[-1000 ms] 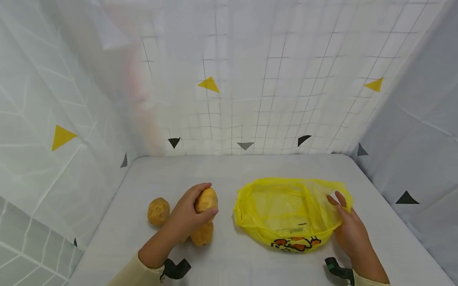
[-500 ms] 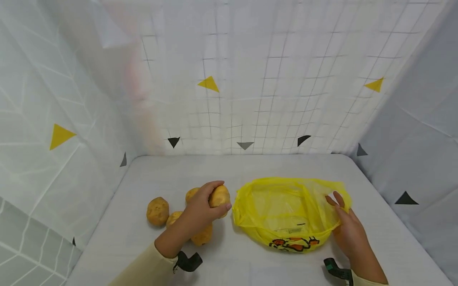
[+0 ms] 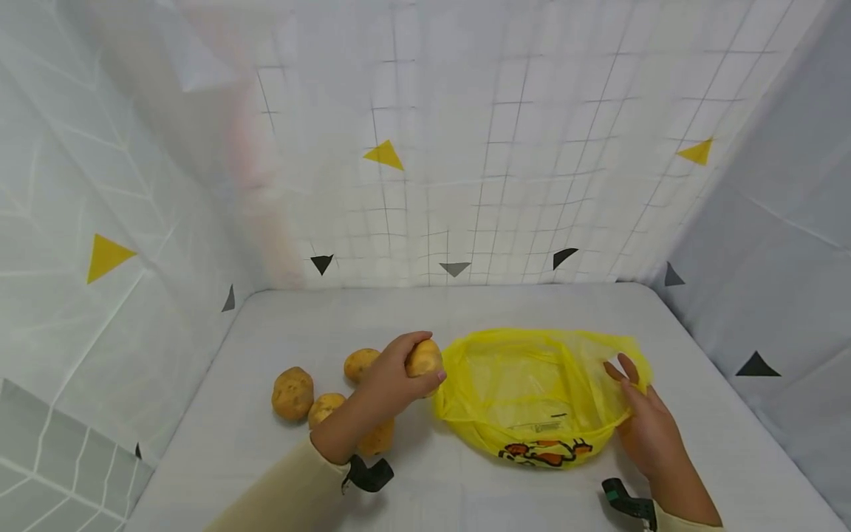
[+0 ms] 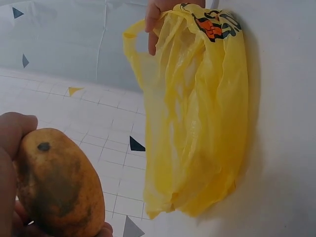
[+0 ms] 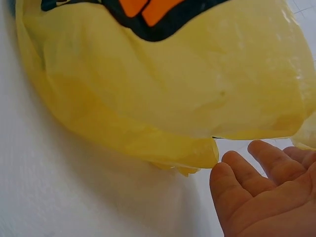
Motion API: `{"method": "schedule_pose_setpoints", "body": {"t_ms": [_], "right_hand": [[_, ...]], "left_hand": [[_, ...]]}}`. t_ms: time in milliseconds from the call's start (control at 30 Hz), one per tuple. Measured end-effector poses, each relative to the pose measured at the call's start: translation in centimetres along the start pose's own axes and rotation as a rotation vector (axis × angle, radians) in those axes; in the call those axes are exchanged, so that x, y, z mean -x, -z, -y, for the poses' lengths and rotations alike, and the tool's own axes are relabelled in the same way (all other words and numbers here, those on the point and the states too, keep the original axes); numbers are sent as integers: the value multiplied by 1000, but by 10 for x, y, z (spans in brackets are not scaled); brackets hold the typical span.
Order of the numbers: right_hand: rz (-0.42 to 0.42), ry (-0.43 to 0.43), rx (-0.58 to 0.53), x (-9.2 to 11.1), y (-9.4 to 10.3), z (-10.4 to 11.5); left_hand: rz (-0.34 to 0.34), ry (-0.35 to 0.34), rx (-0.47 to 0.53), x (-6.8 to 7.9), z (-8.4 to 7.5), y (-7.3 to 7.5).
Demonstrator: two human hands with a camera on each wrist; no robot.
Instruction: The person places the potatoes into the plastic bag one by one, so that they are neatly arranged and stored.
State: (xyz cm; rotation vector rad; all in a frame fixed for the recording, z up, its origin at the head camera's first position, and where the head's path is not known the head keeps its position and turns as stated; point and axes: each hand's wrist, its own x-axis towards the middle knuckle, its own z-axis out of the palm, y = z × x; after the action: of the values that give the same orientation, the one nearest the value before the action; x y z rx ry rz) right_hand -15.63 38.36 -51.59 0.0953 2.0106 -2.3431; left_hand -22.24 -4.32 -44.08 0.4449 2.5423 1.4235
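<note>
My left hand (image 3: 388, 377) grips a potato (image 3: 424, 360), thumb on the near side, held close beside the left rim of a yellow plastic bag (image 3: 532, 384). In the left wrist view, dark blotches mark the skin of this potato (image 4: 61, 182). The bag's mouth faces up and gapes wide, with an orange and black print on its front. At the bag's right end, my right hand (image 3: 648, 428) holds the handle edge between thumb and fingers. The right wrist view shows this hand's fingers (image 5: 252, 177) at the lower edge of the plastic; its thumb is hidden there.
Several potatoes lie on the white table (image 3: 505, 502) left of the bag: one at the far left (image 3: 292, 394), one behind my left hand (image 3: 361, 363), and others partly covered by the left forearm. White sheeting (image 3: 459, 185) walls the table's back and sides.
My left hand has carried its potato rightward, from above the other potatoes to the bag's left rim, uncovering potatoes behind it. The right hand and bag have hardly moved.
</note>
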Motion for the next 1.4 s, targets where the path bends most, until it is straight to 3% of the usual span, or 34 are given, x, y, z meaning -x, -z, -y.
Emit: {"method": "schedule_pose_setpoints", "body": {"t_ms": [367, 600, 967, 1233, 1400], "right_hand": [[15, 39, -3, 1, -2, 1], [7, 11, -3, -2, -3, 3], [1, -26, 20, -2, -4, 2], [-13, -60, -22, 0, -6, 2], [0, -58, -28, -2, -10, 2]], "left_hand": [[45, -25, 50, -20, -10, -14], [58, -35, 50, -28, -16, -23], [51, -27, -15, -43, -26, -33], [77, -69, -74, -58, -27, -46], [37, -49, -88, -63, -23, -54]]}}
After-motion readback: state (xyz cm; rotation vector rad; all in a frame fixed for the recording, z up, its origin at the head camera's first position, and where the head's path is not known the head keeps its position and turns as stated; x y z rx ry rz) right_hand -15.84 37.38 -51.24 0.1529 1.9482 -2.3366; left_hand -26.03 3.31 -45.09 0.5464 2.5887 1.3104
